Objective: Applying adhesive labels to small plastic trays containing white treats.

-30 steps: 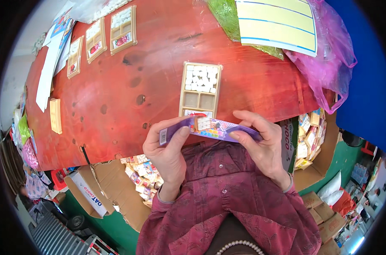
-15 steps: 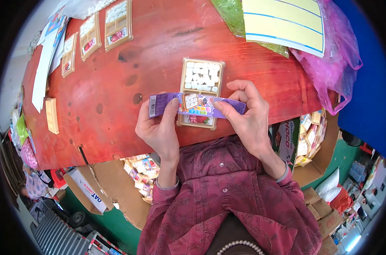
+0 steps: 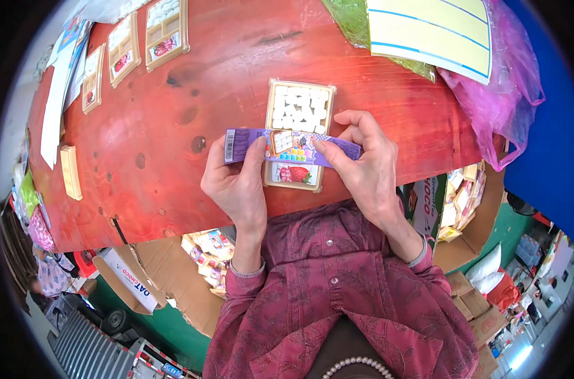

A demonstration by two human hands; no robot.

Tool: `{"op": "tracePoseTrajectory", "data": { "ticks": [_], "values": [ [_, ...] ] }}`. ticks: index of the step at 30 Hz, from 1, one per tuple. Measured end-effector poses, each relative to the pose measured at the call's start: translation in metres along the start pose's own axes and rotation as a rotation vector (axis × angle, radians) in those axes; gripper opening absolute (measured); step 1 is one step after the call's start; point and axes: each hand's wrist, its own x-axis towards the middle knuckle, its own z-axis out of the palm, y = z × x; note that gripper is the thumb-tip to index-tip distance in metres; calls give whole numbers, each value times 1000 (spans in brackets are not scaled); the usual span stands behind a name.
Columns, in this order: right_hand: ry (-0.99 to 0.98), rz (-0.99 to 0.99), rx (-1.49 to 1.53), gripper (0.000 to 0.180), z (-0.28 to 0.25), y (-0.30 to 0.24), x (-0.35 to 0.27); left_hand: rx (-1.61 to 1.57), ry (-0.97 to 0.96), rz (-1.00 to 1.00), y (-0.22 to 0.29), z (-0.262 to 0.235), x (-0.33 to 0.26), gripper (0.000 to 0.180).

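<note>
A purple printed paper sleeve stretches across the middle of a tan plastic tray on the red table. My left hand pinches the sleeve near its left end, thumb on the printed face. Toward the other end, my right hand grips it between thumb and curled fingers. White marshmallow-like pieces fill the tray's far compartment. A card with a strawberry picture shows at its near end. The sleeve hides the part between.
More filled tan trays stand at the far left, beside papers. A tan block-like piece lies at the left edge. Far right are a yellow sheet and a pink plastic bag. Cardboard boxes with small packs sit below the table edge.
Both hands have moved the sleeve slightly away from me over the tray, so more of the strawberry card shows. The whole view has shifted a little.
</note>
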Motion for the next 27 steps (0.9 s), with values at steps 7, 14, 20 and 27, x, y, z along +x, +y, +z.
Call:
{"op": "tracePoseTrajectory", "data": {
  "ticks": [7, 14, 20, 27],
  "values": [
    [13, -22, -113, 33, 2, 3, 2, 124, 24, 56, -3, 4, 1, 14],
    [-13, -35, -141, 33, 1, 2, 2, 272, 41, 154, -11, -4, 1, 16],
    [-210, -88, -236, 39, 7, -3, -21, 345, 150, -8, 3, -35, -40, 15],
    [-374, -207, -285, 42, 22, -3, -39, 99, 372, -172, -7, -65, -91, 18]
  ]
}}
